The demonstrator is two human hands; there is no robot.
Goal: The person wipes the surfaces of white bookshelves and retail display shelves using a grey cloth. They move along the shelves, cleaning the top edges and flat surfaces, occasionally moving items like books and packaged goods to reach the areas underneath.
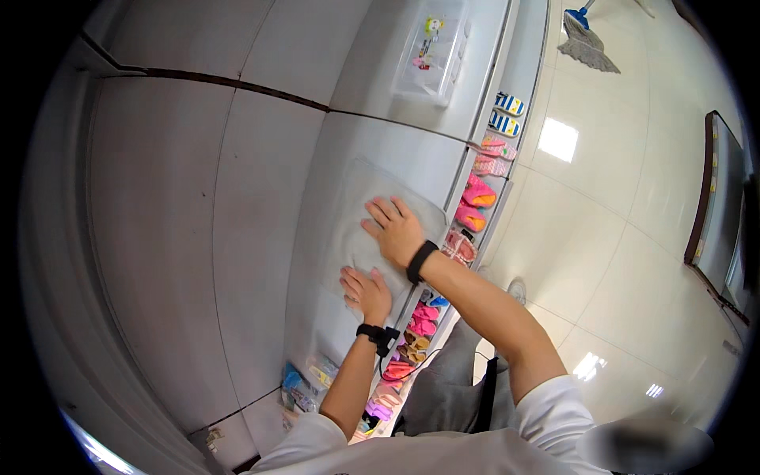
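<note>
A thin pale-grey sheet lies spread on the grey counter top; I cannot tell whether it is cloth or plastic. My right hand rests on its middle, palm down with the fingers spread. Closer to my body and to the left, my left hand lies on the sheet's near part, fingers stretched out. Neither hand grips anything. Black bands circle both wrists, and the left one carries a small box with a cable.
A clear plastic box with small items stands farther along the counter. Plastic-wrapped packages sit at the near left. Several pairs of colourful slippers line a shelf below the counter edge. A mop rests on the tiled floor.
</note>
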